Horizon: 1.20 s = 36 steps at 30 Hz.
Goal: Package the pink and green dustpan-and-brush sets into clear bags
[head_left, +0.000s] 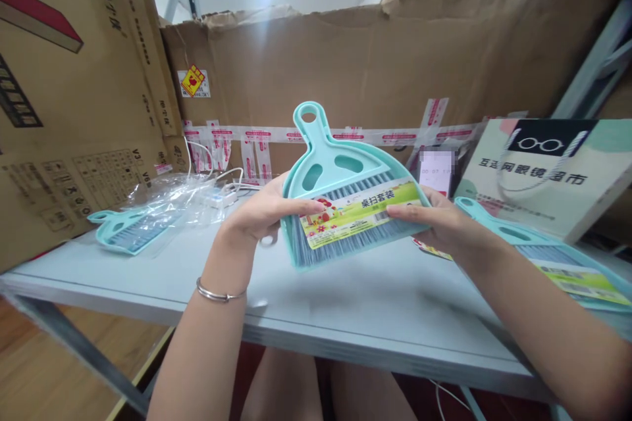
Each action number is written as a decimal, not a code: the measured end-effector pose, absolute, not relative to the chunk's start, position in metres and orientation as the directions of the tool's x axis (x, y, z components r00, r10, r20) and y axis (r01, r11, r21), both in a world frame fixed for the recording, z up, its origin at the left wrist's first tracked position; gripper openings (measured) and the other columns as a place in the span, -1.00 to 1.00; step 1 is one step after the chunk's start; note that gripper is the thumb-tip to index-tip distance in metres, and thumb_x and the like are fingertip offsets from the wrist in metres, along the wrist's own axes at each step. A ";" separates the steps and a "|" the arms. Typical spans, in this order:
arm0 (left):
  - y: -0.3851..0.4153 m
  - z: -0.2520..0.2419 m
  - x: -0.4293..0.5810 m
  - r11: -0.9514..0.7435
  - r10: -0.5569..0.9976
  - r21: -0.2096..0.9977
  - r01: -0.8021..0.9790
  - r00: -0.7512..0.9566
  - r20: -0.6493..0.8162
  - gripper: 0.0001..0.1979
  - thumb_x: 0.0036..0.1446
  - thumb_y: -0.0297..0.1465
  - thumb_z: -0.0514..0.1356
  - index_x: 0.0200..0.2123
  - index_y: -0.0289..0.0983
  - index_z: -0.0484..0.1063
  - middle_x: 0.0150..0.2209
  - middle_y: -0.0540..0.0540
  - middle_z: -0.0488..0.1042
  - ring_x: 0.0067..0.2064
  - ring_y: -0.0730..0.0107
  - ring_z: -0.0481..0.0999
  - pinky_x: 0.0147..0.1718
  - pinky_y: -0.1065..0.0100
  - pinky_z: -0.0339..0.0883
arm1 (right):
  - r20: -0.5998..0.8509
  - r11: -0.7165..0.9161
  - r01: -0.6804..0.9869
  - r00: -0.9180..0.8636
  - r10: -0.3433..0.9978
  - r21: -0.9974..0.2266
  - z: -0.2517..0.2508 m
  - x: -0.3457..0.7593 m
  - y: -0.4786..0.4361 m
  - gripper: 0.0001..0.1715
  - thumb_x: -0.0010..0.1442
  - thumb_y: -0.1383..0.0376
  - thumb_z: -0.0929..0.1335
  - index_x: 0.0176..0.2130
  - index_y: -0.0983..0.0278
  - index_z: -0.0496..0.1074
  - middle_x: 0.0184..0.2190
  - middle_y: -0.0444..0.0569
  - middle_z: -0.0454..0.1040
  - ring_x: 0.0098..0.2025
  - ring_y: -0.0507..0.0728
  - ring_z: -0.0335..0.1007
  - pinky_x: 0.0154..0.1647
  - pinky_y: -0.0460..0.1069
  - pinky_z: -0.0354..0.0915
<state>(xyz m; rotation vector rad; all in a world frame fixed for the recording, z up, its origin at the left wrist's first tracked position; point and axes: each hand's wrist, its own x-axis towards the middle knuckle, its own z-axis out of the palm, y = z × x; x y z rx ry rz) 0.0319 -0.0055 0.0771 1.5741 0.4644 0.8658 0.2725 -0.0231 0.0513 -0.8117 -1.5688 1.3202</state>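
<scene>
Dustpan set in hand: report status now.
Left hand and right hand gripping dustpan set, opposite sides. Set tilted, held above table, label in view. Plastic wrap lies left, not blocking it.

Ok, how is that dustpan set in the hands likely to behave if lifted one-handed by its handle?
The dustpan set looks like thin moulded plastic, so it is probably stiff and light for its size. It widens below a narrow handle, so it may swing or twist. The fine bristles would likely bend if pressed.

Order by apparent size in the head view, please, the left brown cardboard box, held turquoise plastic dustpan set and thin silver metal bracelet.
1. Brown cardboard box
2. Turquoise plastic dustpan set
3. Silver metal bracelet
</scene>
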 end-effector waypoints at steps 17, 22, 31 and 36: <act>0.010 0.070 0.034 -0.196 0.790 0.953 -0.230 0.538 0.292 -0.55 -0.16 -0.46 0.30 -0.14 -0.35 0.30 -0.30 -0.11 0.48 -0.23 0.20 0.52 -0.27 0.23 0.41 | 0.328 0.199 -0.439 -0.243 0.913 -0.876 0.034 0.254 -0.013 -0.36 -0.17 -0.09 0.42 -0.14 0.19 0.46 -0.11 0.03 0.50 -0.10 0.26 0.43 -0.19 0.08 0.43; 0.021 0.062 0.038 -0.215 0.831 0.939 -0.270 0.454 0.321 -0.55 -0.18 -0.45 0.31 -0.16 -0.32 0.29 -0.28 -0.11 0.46 -0.27 0.28 0.51 -0.27 0.25 0.40 | 0.268 0.156 -0.540 -0.134 0.954 -0.827 0.025 0.230 -0.014 -0.50 -0.06 0.06 0.42 -0.10 0.12 0.41 -0.07 -0.08 0.49 -0.11 0.18 0.44 -0.25 0.03 0.45; 0.038 0.057 0.039 -0.282 0.910 0.958 -0.046 0.305 0.282 -0.52 -0.03 -0.20 0.23 -0.07 -0.32 0.29 -0.11 -0.25 0.42 -0.15 0.25 0.46 -0.21 0.25 0.35 | 0.042 0.079 -0.558 0.079 0.996 -0.826 0.014 0.222 -0.004 -0.71 -0.04 0.40 0.42 -0.23 0.22 0.43 -0.33 -0.11 0.57 -0.34 0.09 0.51 -0.35 -0.04 0.46; 0.083 0.063 -0.039 -0.099 0.773 0.696 0.711 -0.386 0.504 -0.58 0.15 -0.24 0.00 0.00 -0.37 0.25 0.04 -0.30 0.33 0.07 0.18 0.32 0.01 0.22 0.18 | 0.023 0.067 -0.571 0.085 0.996 -0.818 0.013 0.224 -0.001 -0.67 -0.09 0.41 0.44 -0.24 0.22 0.43 -0.37 -0.10 0.57 -0.34 0.12 0.51 -0.35 0.00 0.46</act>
